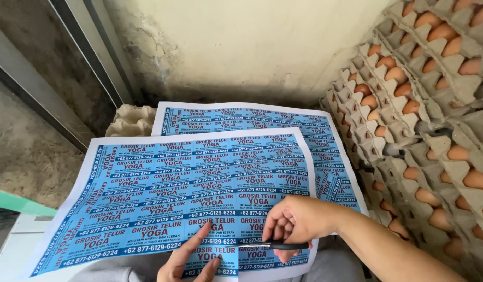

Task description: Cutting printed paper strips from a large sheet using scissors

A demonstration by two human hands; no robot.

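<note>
A large blue printed label sheet (163,193) lies across my lap, covered with rows of small rectangular labels. My right hand (293,222) rests on its lower right part and grips a slim dark-handled cutting tool (275,244), its blade pointing left along a label row. My left hand (186,258) presses the sheet's bottom edge, forefinger stretched toward the blade tip. A second blue label sheet (252,117) lies beneath and behind the first.
Tall stacks of grey cardboard egg trays (424,104) filled with brown eggs crowd the right side. An empty egg tray (129,120) sits under the sheets at the back left. A stained wall stands behind, a metal frame at left.
</note>
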